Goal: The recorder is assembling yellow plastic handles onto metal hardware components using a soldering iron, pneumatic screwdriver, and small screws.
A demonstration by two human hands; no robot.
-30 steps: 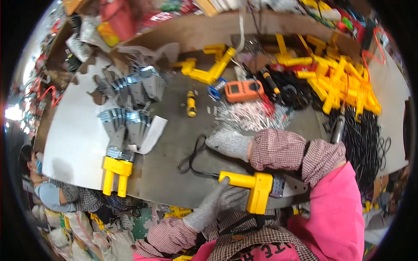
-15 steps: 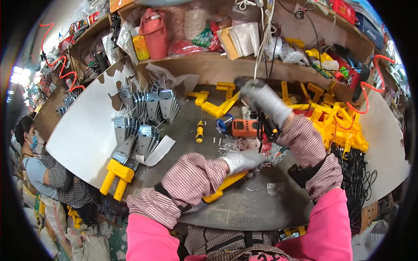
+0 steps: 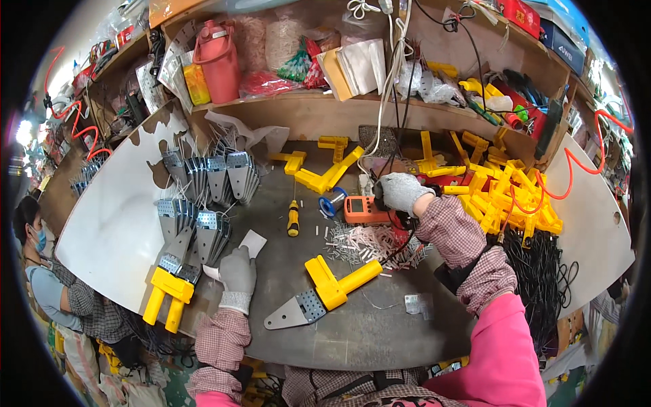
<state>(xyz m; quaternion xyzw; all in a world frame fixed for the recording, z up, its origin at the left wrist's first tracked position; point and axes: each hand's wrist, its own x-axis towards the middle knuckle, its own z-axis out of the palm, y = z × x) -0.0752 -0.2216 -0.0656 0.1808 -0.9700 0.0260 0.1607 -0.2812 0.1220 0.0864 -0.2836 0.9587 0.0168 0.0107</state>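
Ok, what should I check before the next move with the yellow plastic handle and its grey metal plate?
1. Yellow plastic handle with grey perforated metal plate lying free on the grey worktop: ok.
2. Left hand empty, resting on white paper slip: ok.
3. Right hand gripping black tool beside orange device: cannot tell.
4. Loose white pins clear of the handle: not ok, some lie close.
5. Yellow-handled screwdriver in reach: ok.

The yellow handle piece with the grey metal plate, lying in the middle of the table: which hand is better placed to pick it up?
Probably the left hand. It rests on the table beside the yellow handle piece, touching only a white paper slip. The right hand is farther back, busy with a black tool near the orange device.
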